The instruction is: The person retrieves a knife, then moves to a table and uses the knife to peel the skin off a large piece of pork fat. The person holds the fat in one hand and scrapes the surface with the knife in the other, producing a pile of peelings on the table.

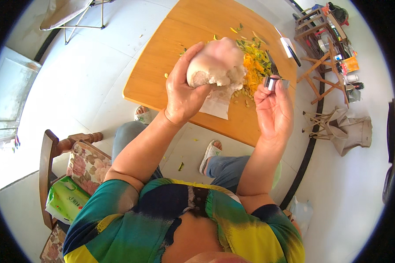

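Note:
My left hand (184,88) holds up a large pale, pinkish lump (217,62) with a ragged lower edge, perhaps raw meat; its kind is unclear. In my right hand (275,105), a small shiny metal piece (272,83) is pinched between thumb and fingers, to the right of the lump. Both hands are raised over the near part of the wooden table (151,75). Beneath the lump, a whitish translucent sheet (217,104) lies at the table's near edge. Orange pulp (253,70), pale seeds (242,95) and green-yellow peelings (260,49) are heaped beyond my hands.
A dark blade (272,64) lies by the peelings. A white block with a black-handled tool (293,54) sits at the table's right edge. Right of the table stand a wooden rack (332,62) and a folded stool (352,130). A floral-cushioned chair (85,164) holds a green tissue pack (67,199).

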Demonstrator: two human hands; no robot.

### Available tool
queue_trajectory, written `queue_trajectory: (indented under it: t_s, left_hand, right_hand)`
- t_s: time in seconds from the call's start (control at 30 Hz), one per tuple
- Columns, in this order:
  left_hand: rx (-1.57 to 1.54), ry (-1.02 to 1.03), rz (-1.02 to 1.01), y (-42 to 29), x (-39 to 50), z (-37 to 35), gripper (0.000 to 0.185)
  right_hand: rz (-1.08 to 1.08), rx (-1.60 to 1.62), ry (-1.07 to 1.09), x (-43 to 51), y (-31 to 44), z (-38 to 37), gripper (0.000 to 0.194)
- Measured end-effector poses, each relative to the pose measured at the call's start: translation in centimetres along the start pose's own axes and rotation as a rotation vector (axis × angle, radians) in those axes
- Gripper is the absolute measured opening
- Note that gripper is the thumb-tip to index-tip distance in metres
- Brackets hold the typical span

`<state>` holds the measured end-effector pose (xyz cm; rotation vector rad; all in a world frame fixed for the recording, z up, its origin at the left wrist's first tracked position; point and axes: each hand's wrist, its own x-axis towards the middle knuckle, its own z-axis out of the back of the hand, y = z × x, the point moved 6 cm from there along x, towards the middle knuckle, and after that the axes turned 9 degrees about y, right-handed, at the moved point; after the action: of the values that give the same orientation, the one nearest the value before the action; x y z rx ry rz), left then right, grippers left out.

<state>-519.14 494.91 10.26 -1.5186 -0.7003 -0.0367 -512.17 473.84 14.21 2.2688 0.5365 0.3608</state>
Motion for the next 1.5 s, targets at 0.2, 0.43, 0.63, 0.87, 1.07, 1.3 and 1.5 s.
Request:
queue_trajectory:
  t_s: [0.2, 0.43, 0.63, 0.87, 1.07, 1.3, 1.5]
  left_hand:
    - [-0.175, -0.039, 0.051, 0.0, 0.2, 0.6, 0.068]
    - [-0.422, -0.082, 0.114, 0.7, 0.6, 1.2, 0.067]
    - [-0.592, -0.097, 0.14, 1.1, 1.0, 1.2, 0.065]
    - [-0.692, -0.091, 0.179, 1.8, 1.3, 0.9, 0.061]
    - [-0.594, -0.107, 0.227, 1.6, 1.8, 1.0, 0.059]
    - [-0.472, -0.081, 0.21, -0.2, 2.1, 2.0, 0.062]
    - [-0.413, -0.046, 0.125, -1.1, 2.3, 3.0, 0.066]
  right_hand:
    - [-0.084, 0.081, 0.028, -0.1, -1.0, -0.5, 0.016]
    - [-0.036, 0.032, -0.018, -0.3, -1.0, -0.8, 0.016]
    - [0.025, -0.048, 0.019, -0.2, -0.9, -1.4, 0.02]
    - [0.071, -0.265, 0.071, -0.4, -1.2, -3.3, 0.021]
    - [0.257, -0.548, 0.046, 0.8, 2.2, -6.5, 0.017]
    - [0.202, -1.026, 0.205, 4.4, 4.3, -13.1, 0.018]
    - [0.123, -1.291, 0.375, 7.0, 3.5, -16.8, 0.014]
